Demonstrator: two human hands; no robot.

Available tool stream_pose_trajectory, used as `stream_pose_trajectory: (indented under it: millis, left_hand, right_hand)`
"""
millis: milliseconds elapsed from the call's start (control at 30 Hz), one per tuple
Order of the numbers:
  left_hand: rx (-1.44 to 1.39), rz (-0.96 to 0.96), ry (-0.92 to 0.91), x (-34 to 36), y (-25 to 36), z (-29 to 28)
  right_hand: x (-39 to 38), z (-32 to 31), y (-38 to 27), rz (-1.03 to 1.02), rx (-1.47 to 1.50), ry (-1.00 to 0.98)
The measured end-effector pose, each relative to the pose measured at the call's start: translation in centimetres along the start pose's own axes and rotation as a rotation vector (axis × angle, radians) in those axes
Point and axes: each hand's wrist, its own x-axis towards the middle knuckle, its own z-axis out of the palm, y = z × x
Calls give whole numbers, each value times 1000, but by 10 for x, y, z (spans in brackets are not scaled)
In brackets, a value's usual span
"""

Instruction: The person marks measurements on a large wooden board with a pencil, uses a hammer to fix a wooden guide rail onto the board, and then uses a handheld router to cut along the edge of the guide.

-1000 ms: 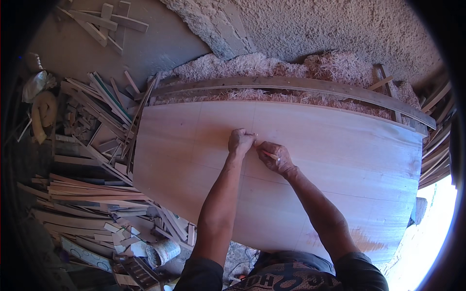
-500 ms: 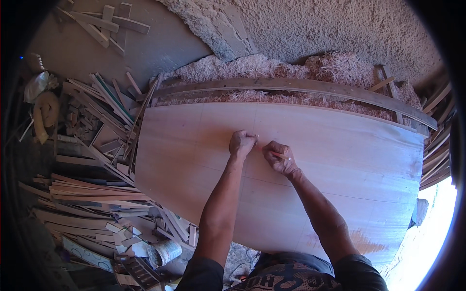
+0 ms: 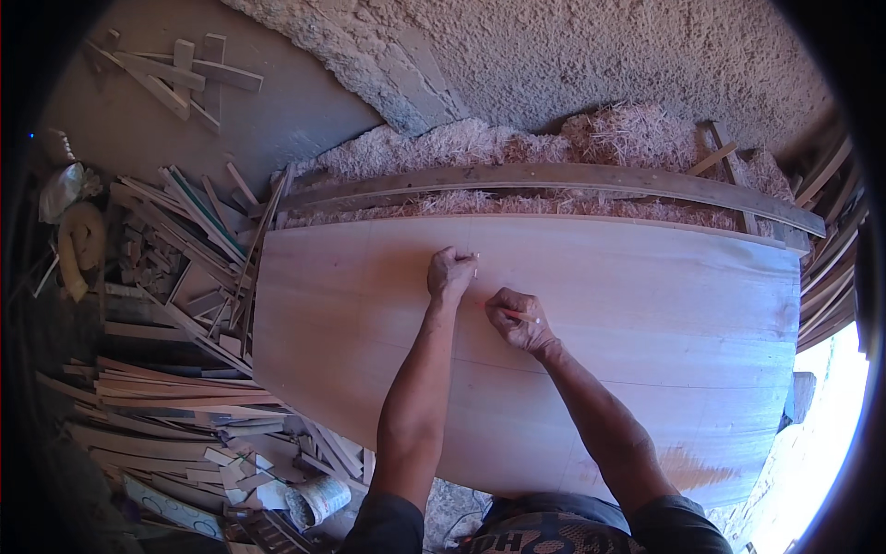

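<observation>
Forearms (image 3: 411, 415), bare below dark sleeves (image 3: 392, 522), stretch away from the person over a wide pale wooden board (image 3: 637, 314) lying flat right in front of the body. Just off its near left side I see a white bucket (image 3: 330, 499), tilted, beside a jumble of thin wood strips (image 3: 185, 392). A rough brownish patch (image 3: 690, 469) marks the board's near right part, and thin dark lines cross its face.

Farther out, the right hand (image 3: 517, 320) is closed around a slim reddish pencil (image 3: 523, 317), its pale end poking back toward the wrist. The left hand (image 3: 449, 274) is just beyond it and to the left, apart from it, fingers curled tight; something small and pale shows at the tips, but I can't tell whether they pinch it.

Past the board's far edge runs a long, weathered plank (image 3: 554, 177), with pinkish wood shavings (image 3: 637, 140) heaped behind it. Behind those rises a rough plastered wall (image 3: 618, 55).
</observation>
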Motion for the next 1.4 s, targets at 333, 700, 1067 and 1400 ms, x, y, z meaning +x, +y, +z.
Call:
stream_pose_trajectory:
  millis: [333, 700, 1067, 1400]
  left_hand:
    - [-138, -23, -41, -3, 6, -1]
    - [-142, -19, -70, 5, 2, 1]
    - [-175, -49, -120, 4, 3, -1]
    - [-143, -77, -97, 11, -4, 3]
  right_hand:
    - [0, -2, 0, -3, -21, 0]
    - [12, -4, 5, 25, 80, 20]
    - [37, -12, 10, -7, -62, 40]
    - [40, -5, 12, -10, -114, -26]
